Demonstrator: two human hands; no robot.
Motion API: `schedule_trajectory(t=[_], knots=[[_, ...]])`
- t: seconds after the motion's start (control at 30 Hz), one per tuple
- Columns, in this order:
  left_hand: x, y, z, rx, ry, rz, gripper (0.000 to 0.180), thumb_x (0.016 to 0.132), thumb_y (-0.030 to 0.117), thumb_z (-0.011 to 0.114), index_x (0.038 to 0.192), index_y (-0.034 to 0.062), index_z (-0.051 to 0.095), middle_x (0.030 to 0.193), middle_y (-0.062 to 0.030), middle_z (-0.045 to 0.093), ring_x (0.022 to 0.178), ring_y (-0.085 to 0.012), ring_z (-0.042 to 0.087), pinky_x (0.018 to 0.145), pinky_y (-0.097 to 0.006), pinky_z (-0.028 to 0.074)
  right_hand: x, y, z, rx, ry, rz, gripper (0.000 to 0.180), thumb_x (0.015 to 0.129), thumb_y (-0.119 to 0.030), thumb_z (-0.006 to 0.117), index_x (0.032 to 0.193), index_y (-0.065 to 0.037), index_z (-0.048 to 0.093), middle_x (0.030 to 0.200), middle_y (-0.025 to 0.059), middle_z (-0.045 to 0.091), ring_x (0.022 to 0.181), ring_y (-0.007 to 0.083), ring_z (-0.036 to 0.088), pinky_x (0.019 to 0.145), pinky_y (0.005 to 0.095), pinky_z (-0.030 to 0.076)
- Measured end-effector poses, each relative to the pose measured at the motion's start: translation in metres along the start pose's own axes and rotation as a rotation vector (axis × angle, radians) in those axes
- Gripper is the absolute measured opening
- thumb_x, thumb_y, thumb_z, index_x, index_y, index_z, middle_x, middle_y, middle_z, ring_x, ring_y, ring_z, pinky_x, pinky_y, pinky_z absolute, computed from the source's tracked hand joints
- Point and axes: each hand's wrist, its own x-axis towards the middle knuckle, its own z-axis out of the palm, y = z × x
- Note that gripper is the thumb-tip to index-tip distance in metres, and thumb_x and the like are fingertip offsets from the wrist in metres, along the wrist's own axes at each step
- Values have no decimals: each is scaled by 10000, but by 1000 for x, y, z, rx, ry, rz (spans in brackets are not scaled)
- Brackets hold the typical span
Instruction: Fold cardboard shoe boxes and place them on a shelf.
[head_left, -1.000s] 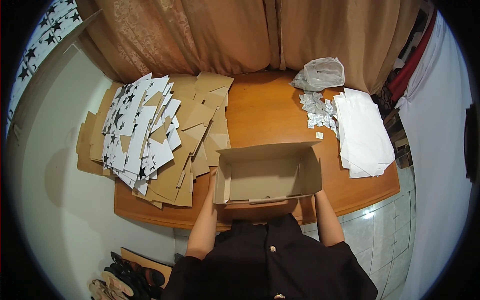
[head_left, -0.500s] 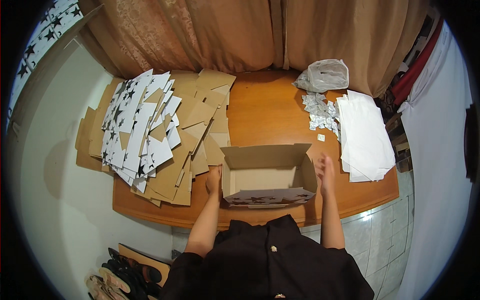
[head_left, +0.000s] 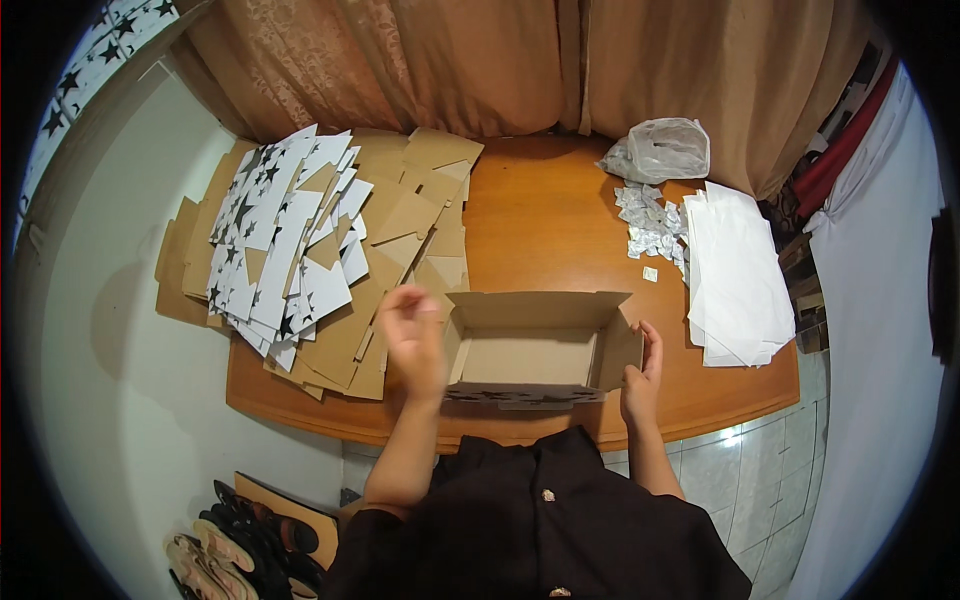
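An open-topped cardboard box (head_left: pixel 530 357), brown inside with dark stars on its white outside, stands near the table's front edge. My right hand (head_left: pixel 642 380) grips the box's right wall, fingers along the outside and thumb at the front corner. Raised beside the box's left end, my left hand (head_left: pixel 413 340) holds nothing. Its fingers are loosely bent and apart, slightly blurred by motion. Just left of that hand lies a pile of flat box blanks, some brown cardboard (head_left: pixel 400 225), others white with black stars (head_left: pixel 265 240).
At the right of the wooden table (head_left: pixel 540 220) lies a stack of white paper sheets (head_left: pixel 740 280). Small silvery packets (head_left: pixel 650 225) are scattered beside it, under a clear plastic bag (head_left: pixel 665 150) at the back. Shoes (head_left: pixel 235 550) sit on the floor at lower left.
My left hand has come off the box's left side and risen. My right hand has moved in from beside the box onto its right wall. The box's front has tilted slightly.
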Motion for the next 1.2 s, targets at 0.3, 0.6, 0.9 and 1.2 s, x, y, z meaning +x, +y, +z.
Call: schedule_trajectory(t=[0.3, 0.6, 0.9, 1.2], knots=[[0, -57, -4, 706, -572, 190, 333, 755, 91, 654, 1085, 95, 610, 1101, -100, 554, 1079, -275, 515, 1024, -442, 308, 1, -11, -11, -78, -44, -79, 644, 673, 108, 301, 1306, 17, 378, 1300, 157, 425, 1251, 235, 389, 1051, 336, 287], [-23, -71, -50, 764, -960, 170, 309, 737, 75, 676, 1031, 170, 685, 954, -51, 594, 874, -229, 568, 948, -425, 363, 14, -2, -30, 578, -9, 143, 428, 873, -137, 424, 1277, 3, 418, 1316, 168, 458, 1264, 264, 387, 1031, 361, 343], [-20, -32, -49, 940, -976, 222, 264, 805, 168, 624, 1066, 161, 666, 1136, -76, 557, 1095, -275, 506, 979, -492, 324, 29, 26, -11, -495, -535, -22, 480, 659, -23, 684, 1125, -119, 624, 1306, 202, 447, 1273, 301, 374, 1062, 385, 273], [-3, -49, -122, 638, -20, -6, 421, 884, 24, 443, 1304, -1, 422, 1274, -167, 463, 1217, -277, 415, 1022, -351, 313, 33, 26, -9, -749, -397, 51, 1061, 528, -49, 782, 1423, -171, 227, 1422, 280, 161, 1362, 401, 127, 1088, 466, 207]])
